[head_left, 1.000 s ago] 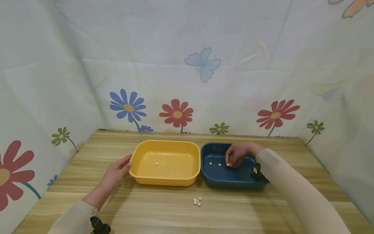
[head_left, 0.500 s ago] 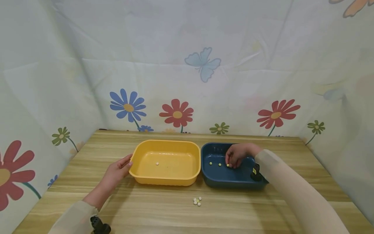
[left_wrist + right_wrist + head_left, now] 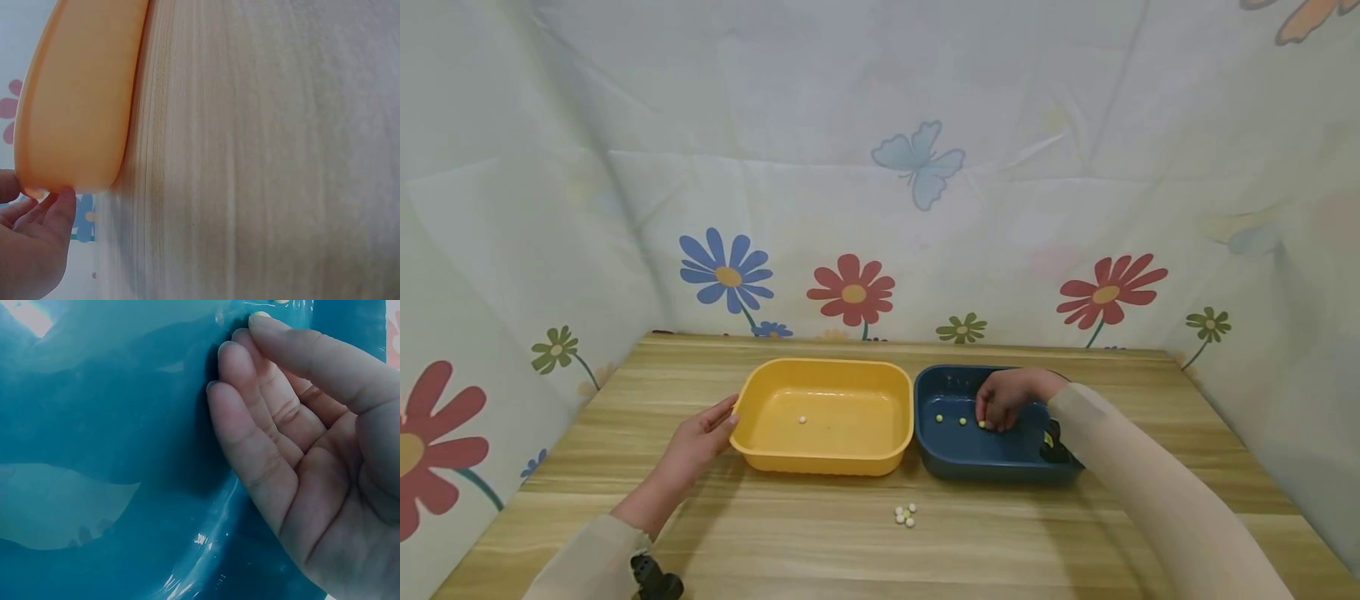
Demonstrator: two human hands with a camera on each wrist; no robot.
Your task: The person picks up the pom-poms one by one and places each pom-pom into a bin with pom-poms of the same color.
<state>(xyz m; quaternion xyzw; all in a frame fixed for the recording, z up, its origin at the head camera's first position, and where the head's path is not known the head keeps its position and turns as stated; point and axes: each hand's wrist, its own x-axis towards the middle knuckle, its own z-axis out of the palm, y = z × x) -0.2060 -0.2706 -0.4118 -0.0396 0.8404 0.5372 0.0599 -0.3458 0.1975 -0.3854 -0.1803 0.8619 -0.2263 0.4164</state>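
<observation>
My left hand (image 3: 700, 437) holds the left rim of a yellow plastic basin (image 3: 820, 465), thumb on one side and fingers on the other, as the left wrist view also shows. One small white ball (image 3: 802, 420) lies inside that basin. Over a dark blue basin (image 3: 1000, 472), my right hand (image 3: 1000, 400) reaches in and pinches a small yellow-green ball (image 3: 982, 424) at the basin floor between thumb and fingertip. Left of it, two more yellow-green balls (image 3: 962, 422) lie in a row. In the right wrist view the pinched ball (image 3: 260, 314) is mostly covered by the thumb.
The two basins stand side by side on a wood-grain table (image 3: 805, 542). In front of them sits a small cluster of white balls (image 3: 910, 522) around a yellow-green ball (image 3: 906, 514). A flower-printed cloth (image 3: 775, 192) hangs behind and at both sides.
</observation>
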